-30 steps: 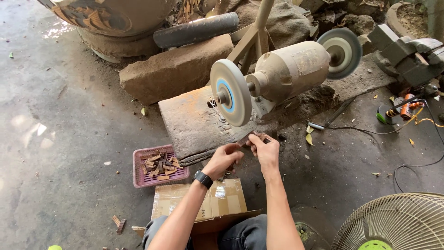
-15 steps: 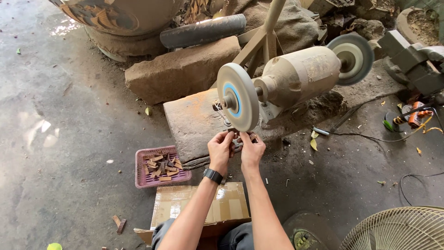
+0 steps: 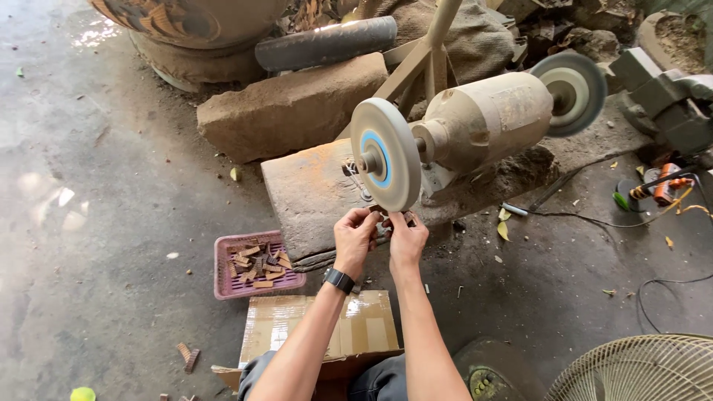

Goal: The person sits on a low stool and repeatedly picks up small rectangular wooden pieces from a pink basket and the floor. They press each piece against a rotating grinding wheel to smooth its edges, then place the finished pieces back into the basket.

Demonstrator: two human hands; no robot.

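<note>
Both hands (image 3: 382, 238) grip a small piece at the wheel's (image 3: 386, 154) lower edge (floor open left).

**On the concrete floor**

The floor (image 3: 96, 223) carries a stone slab (image 3: 316, 197) with the grinder (image 3: 475, 126) on it, a pink tray (image 3: 256, 266) of brown pieces, a cardboard box (image 3: 319, 327), a stone block (image 3: 290, 104), a fan (image 3: 639, 371) and cables (image 3: 661, 282).

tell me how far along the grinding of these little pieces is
Done: cannot tell; no separate finished pile is visible. In hand: left hand and right hand together pinch a small brown piece at the lower edge of the grinder wheel. Left: the pink basket holds many similar brown pieces, and a few lie on the floor.
</note>
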